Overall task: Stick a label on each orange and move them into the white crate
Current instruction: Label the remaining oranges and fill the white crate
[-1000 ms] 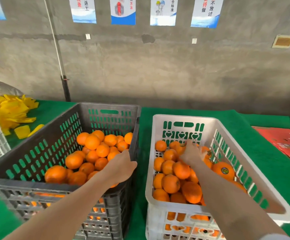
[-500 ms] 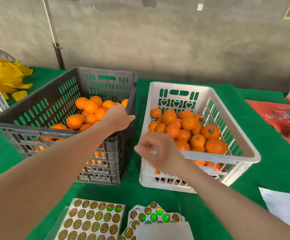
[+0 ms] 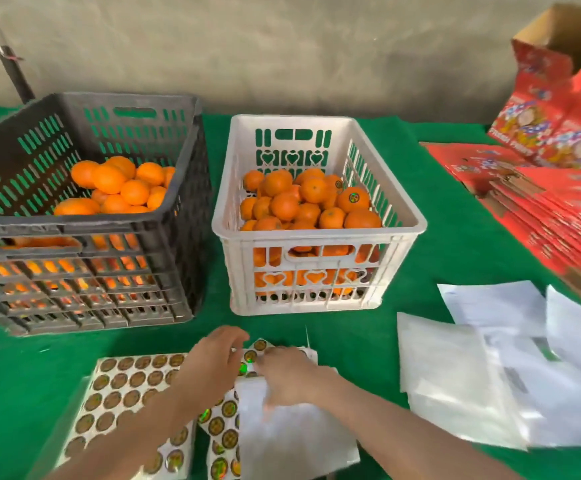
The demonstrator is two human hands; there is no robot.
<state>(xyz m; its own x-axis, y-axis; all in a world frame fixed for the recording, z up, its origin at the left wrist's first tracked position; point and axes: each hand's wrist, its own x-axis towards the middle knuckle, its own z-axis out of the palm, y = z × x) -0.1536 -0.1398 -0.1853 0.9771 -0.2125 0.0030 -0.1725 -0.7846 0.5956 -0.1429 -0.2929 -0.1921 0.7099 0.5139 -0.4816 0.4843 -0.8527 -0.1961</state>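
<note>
Your left hand (image 3: 213, 358) and right hand (image 3: 291, 375) meet over a small label strip (image 3: 259, 345) near the front of the green cloth (image 3: 455, 244). The left hand's fingers are bent, with their tips down at the strip's near edge. The right hand is knuckles up with its fingers curled under, on the strip and the white paper (image 3: 292, 441) lying over it. Both hands are blurred and cover the spot where they touch, so you cannot tell whether either one pinches a label or only presses the strip. Your left forearm crosses a larger label sheet (image 3: 122, 389) and hides part of it, and the frame cuts off its near corner. The oranges (image 3: 284, 206) sit piled in the white crate (image 3: 317, 233); one orange (image 3: 353, 199) at the right shows a round label, while the rest are turned away or too soft to read. An orange heap (image 3: 109, 178) fills the black crate (image 3: 74, 226) just to the left. Clear bags (image 3: 455, 375) and red cartons (image 3: 559, 202) lie to the right, cut off by the edge.
</note>
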